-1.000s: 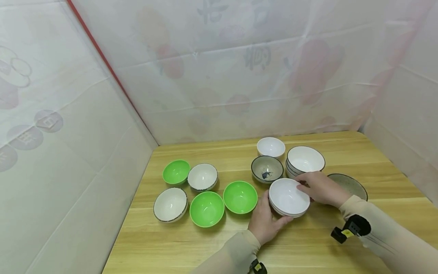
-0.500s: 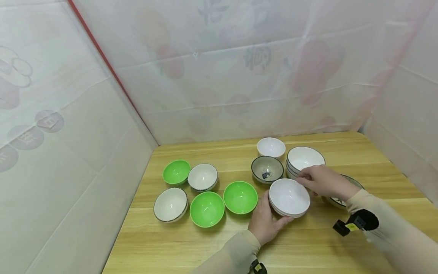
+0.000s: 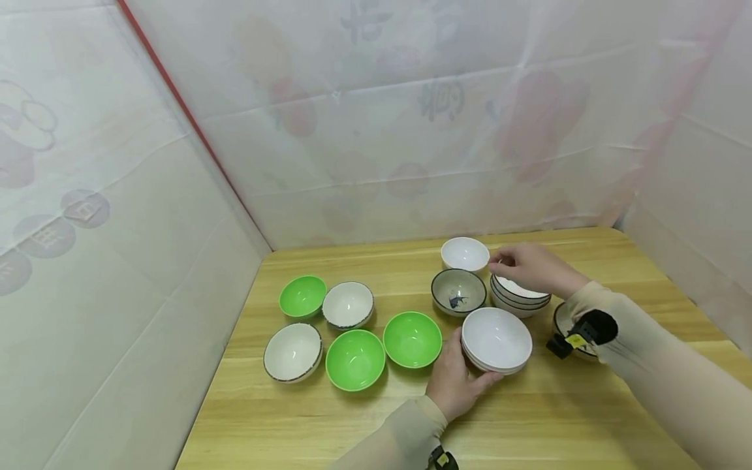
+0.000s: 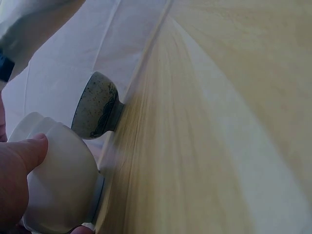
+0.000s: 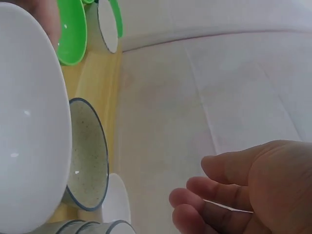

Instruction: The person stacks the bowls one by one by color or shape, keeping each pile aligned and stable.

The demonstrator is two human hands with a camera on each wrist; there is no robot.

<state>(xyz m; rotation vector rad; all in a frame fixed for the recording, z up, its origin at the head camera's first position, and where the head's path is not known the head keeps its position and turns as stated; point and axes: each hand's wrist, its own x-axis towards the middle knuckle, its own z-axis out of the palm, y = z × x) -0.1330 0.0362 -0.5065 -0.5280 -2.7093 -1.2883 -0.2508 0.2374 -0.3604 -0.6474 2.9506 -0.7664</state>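
A stack of white bowls (image 3: 496, 338) is gripped at its left side by my left hand (image 3: 455, 380). In the left wrist view, the thumb (image 4: 36, 148) presses against the outer wall of the bowls. My right hand (image 3: 537, 267) is raised over a stack of dark-rimmed white bowls (image 3: 519, 303), partly covering it. In the right wrist view, its fingers (image 5: 219, 209) are loosely bent with nothing between them. Just behind the white stack stands a speckled grey bowl (image 3: 455, 290) with a dark fish-like mark inside.
Another white bowl (image 3: 465, 253) stands at the back. To the left are a green bowl (image 3: 413, 339), a second green bowl (image 3: 355, 360), a smaller green bowl (image 3: 302, 297) and white bowls (image 3: 348, 304) with speckled rims. A dark-rimmed bowl (image 3: 562, 318) lies partly behind the right sleeve.
My right hand has left the rim of the white stack and moved up and back over the dark-rimmed stack. The left hand keeps its hold; the bowls have not moved.
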